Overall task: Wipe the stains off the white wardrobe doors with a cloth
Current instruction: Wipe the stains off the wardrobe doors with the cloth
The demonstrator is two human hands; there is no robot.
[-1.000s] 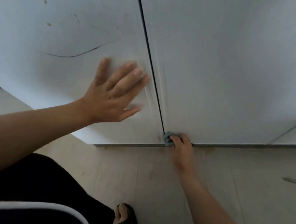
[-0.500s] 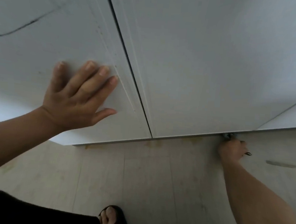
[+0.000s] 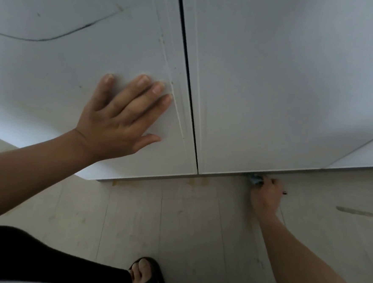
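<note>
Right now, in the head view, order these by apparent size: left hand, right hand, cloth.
1. left hand, though it is nearer the camera
2. right hand
3. cloth, mostly hidden in that hand

Your pale plank floor (image 3: 197, 230) carries yellowish stains (image 3: 197, 182) below the wardrobe doors (image 3: 272, 103), a dark smear (image 3: 354, 212), and your sandalled foot (image 3: 146, 275).

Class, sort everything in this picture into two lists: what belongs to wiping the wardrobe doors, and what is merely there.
Belongs to the job: cloth, gripped by the right hand at the bottom edge of the right door; left hand, flat on the left door; dark curved mark on that door.

Merely there: floor; sandal; smear on the floor.
</note>
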